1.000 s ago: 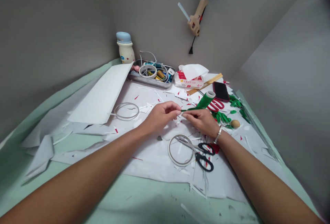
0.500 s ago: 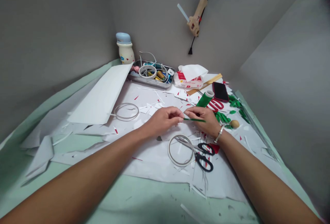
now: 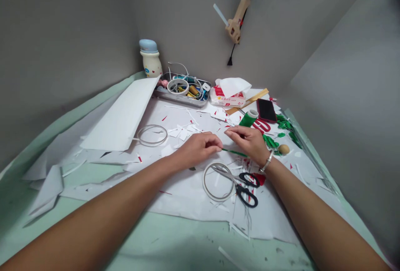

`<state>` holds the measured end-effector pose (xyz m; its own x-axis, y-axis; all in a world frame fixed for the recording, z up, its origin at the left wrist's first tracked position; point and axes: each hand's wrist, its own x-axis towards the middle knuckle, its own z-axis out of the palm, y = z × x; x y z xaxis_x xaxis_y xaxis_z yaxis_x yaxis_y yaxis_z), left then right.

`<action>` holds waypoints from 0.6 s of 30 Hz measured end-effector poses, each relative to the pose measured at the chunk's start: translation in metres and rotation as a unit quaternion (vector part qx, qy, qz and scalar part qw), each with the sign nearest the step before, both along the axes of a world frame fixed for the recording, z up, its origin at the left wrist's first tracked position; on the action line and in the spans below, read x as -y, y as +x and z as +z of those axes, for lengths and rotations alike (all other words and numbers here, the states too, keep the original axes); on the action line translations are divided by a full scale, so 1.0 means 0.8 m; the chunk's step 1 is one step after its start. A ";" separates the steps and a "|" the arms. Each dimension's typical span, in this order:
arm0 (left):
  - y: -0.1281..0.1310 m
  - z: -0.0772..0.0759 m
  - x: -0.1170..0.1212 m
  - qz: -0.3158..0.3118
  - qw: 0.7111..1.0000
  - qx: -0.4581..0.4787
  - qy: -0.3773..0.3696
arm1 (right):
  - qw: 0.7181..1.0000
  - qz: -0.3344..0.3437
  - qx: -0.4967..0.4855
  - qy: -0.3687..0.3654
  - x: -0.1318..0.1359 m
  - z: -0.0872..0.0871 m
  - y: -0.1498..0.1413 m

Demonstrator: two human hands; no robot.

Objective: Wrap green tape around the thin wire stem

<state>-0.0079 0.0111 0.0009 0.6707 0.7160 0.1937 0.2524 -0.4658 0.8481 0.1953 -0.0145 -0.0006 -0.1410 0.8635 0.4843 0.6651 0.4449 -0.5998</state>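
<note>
My left hand [image 3: 203, 148] is closed in a pinch on one end of a thin green stem-like strip [image 3: 235, 152], which reaches right, below my other hand. My right hand [image 3: 248, 140] is closed, thumb and forefinger pressed together above the strip; anything between them is too fine to make out. Just behind it stands a spool of green thread [image 3: 248, 119], partly hidden by the hand. Black-handled scissors [image 3: 246, 187] lie nearer me, their blades across a roll of tape [image 3: 204, 185].
Green leaf pieces [image 3: 270, 142], a small round ball [image 3: 283, 149] and a phone [image 3: 266, 110] lie at the right. Behind are a tissue pack [image 3: 227, 99] and a metal tray [image 3: 187, 100] of spools. White card [image 3: 121, 117] and a bottle [image 3: 152, 63] stand left. Paper scraps cover much of the sheet.
The strip's left end has dropped slightly with my left hand. My right hand has lifted a little off the strip, and a gap now shows between them.
</note>
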 end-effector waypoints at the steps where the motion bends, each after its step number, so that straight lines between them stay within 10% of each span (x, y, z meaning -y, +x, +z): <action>1: 0.000 0.002 -0.001 0.009 0.999 0.028 -0.044 | 1.000 0.000 -0.005 -0.020 -0.003 -0.004 0.002; 8: -0.004 -0.003 -0.014 0.184 0.981 0.039 -0.040 | 0.983 0.131 0.131 -0.003 0.012 -0.006 -0.024; 13: -0.002 -0.008 -0.005 0.082 0.992 -0.078 0.049 | 0.987 0.083 0.123 0.062 0.017 0.008 -0.022; 18: -0.001 0.002 0.000 0.003 0.999 -0.002 -0.036 | 0.999 0.021 0.030 -0.012 0.001 0.001 -0.001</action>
<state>-0.0084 0.0111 0.0021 0.6675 0.7315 0.1394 0.2580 -0.4028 0.8782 0.1941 -0.0155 0.0002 -0.2058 0.8672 0.4535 0.6809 0.4597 -0.5701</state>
